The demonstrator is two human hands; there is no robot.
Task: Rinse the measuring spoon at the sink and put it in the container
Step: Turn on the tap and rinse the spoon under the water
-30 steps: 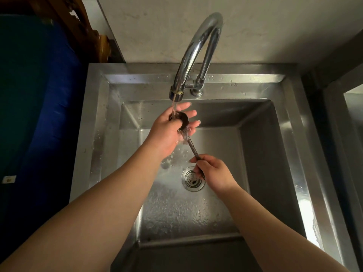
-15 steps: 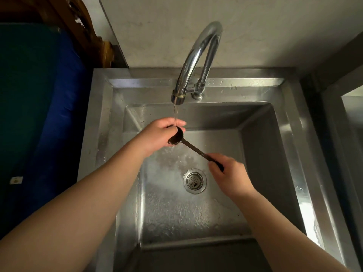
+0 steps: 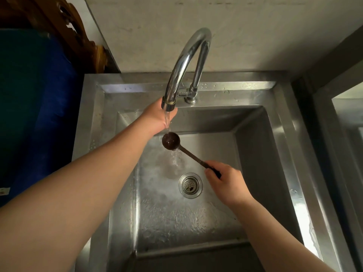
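Pinching the far end of the handle, your right hand (image 3: pixel 228 182) holds the measuring spoon (image 3: pixel 171 141) over the sink (image 3: pixel 282 154), its dark bowl under the water stream. Your left hand (image 3: pixel 159 117) reaches behind the faucet (image 3: pixel 184 63) spout; whether it grips anything, you cannot tell. The drain (image 3: pixel 190 185) sits near your right hand.

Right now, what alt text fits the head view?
The right hand holds a dark measuring spoon by its handle under water running from the tap. The left hand reaches up behind the spout, over a steel sink.
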